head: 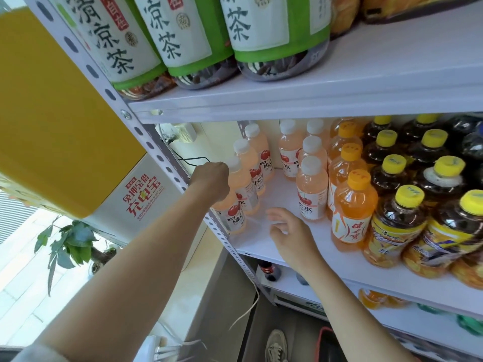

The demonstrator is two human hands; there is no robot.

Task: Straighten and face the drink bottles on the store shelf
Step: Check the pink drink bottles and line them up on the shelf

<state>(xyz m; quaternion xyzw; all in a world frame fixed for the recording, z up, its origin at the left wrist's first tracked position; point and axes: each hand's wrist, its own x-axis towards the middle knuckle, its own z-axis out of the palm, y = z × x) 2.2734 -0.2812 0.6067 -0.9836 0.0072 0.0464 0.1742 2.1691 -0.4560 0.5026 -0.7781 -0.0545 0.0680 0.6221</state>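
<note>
On the white middle shelf [287,246] stand two rows of pale pink bottles with white caps. My left hand [211,181] is closed over the top of the front pink bottle [235,215] of the left row, hiding its cap. Behind it stand two more pink bottles [247,176]. My right hand [290,231] hovers over the bare strip of shelf between the rows, fingers spread, holding nothing. The right pink row [312,189] stands beside orange bottles [351,210] with orange caps.
Dark tea bottles with yellow caps [400,226] fill the right of the shelf. Large green-labelled tea bottles [277,35] stand on the shelf above. The perforated grey upright [167,163] runs along the left edge, with a yellow box [52,121] beyond it. More drinks sit on lower shelves.
</note>
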